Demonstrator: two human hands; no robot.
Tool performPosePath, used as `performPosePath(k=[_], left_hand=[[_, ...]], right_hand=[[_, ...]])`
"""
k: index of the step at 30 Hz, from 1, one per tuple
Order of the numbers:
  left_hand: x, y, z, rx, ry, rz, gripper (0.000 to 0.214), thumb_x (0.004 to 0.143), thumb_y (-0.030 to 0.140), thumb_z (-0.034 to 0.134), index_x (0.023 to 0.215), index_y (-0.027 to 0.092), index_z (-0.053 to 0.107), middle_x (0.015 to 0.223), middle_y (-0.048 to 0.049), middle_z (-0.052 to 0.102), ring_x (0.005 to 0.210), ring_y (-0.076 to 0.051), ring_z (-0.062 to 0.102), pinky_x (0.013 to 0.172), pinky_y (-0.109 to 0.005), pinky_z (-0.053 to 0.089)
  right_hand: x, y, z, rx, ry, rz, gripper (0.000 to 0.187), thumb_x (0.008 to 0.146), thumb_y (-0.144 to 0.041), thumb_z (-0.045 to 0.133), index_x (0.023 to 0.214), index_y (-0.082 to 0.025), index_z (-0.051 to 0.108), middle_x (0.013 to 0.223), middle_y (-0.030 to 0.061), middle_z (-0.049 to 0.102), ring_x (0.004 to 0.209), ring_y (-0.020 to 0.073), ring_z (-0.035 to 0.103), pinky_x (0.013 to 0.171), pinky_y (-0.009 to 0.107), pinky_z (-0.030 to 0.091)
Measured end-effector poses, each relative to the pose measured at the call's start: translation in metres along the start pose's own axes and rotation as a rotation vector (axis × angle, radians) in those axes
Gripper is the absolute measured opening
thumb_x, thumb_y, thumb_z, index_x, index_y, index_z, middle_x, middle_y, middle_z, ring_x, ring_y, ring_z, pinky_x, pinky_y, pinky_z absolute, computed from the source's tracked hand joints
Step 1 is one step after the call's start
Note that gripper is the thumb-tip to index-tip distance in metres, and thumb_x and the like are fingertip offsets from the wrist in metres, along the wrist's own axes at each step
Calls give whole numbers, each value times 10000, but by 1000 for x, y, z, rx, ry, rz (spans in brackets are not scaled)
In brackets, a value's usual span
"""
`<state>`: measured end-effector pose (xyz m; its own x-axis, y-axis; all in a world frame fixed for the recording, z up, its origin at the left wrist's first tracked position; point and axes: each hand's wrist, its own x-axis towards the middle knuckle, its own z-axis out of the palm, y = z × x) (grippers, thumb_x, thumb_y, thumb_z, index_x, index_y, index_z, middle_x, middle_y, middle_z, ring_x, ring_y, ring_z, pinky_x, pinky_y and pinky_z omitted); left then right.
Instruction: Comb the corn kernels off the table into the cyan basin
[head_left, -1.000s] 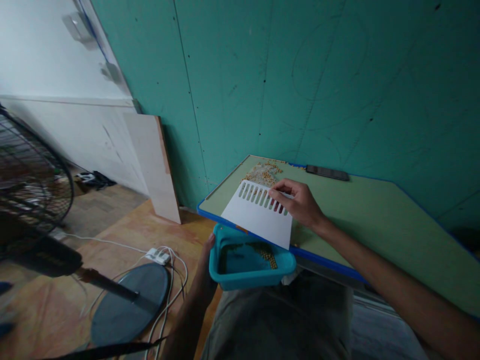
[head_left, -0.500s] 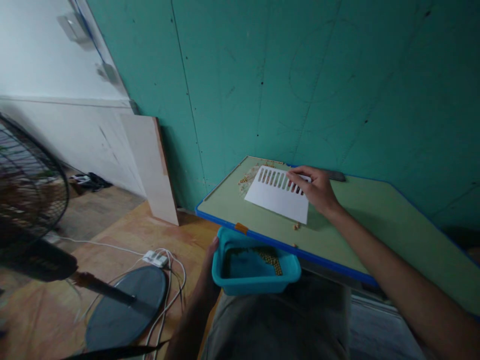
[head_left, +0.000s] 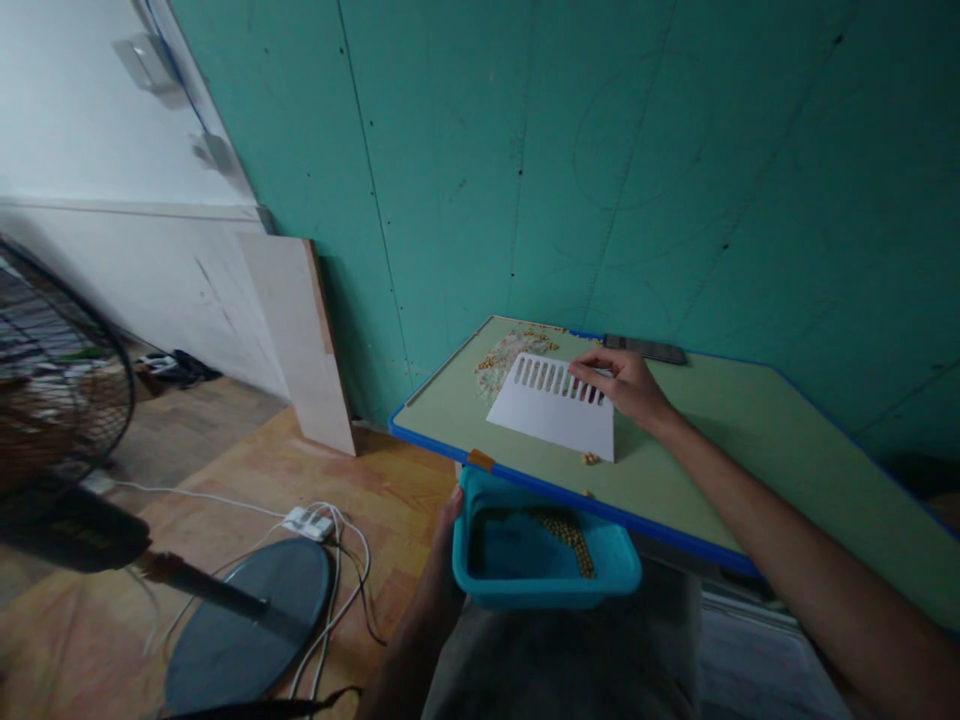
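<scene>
My right hand point(head_left: 626, 385) grips the top right of a white slotted scraper point(head_left: 551, 418), thumb and fingers pinching its row of slots. The scraper leans over the green tabletop point(head_left: 705, 455). Behind it lies a spread of yellowish beans and pale small grains point(head_left: 510, 358). A few beans point(head_left: 590, 458) sit by the scraper's lower right corner. Below the table edge, my left hand point(head_left: 444, 555) holds a turquoise plastic tub point(head_left: 544, 597) by its left side; its fingers are partly hidden. Round beans point(head_left: 574, 545) are gathered at the right inside the tub.
A dark flat object point(head_left: 646, 349) lies by the green wall point(head_left: 450, 150). The table has a blue edge with orange tape point(head_left: 480, 460). On the left stand a fan point(head_left: 64, 400), its round base point(head_left: 251, 630), a power strip point(head_left: 307, 523) with cables, and a leaning board point(head_left: 292, 340).
The tub has shifted right and slightly down with my left hand. My right hand has drawn the scraper a little toward the near table edge, uncovering more of the bean and grain spread.
</scene>
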<state>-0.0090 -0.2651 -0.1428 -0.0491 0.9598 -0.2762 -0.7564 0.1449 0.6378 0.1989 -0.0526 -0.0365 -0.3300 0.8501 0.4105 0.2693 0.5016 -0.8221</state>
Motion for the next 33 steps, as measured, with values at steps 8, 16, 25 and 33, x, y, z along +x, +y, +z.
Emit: performPosePath(k=[8,16,25,33], left_hand=[[8,-4,-2,12,50,-1,583,880,522,639,1362,193,625,1221,-82,774,1272,-336,628,1137,-477,439],[4,-6,4,-12,50,-19,581,891,515,629,1385,210,614,1197,-71,786,1253,-318,646,1149,-460,431],[2,-2,8,-23,37,-53,570,904,507,611,1371,181,617,1200,-93,782,1239,-332,653,1157,-471,415],[4,-2,2,31,52,23,556,889,527,625,1343,207,630,1164,-80,793,1181,-333,686,1113,-484,449]], right_hand=[[-6,-8,6,82,-152,33,300,770,-475,765,807,-180,723,735,39,707,592,155,631,550,288,503],[-8,-13,8,130,-240,65,291,741,-454,795,783,-178,715,689,24,695,552,142,632,524,269,509],[-13,-20,13,210,-293,85,289,750,-445,801,802,-175,714,658,15,682,542,143,641,520,268,527],[-16,-26,16,221,-335,99,286,762,-468,778,821,-194,720,665,17,686,554,152,644,521,278,529]])
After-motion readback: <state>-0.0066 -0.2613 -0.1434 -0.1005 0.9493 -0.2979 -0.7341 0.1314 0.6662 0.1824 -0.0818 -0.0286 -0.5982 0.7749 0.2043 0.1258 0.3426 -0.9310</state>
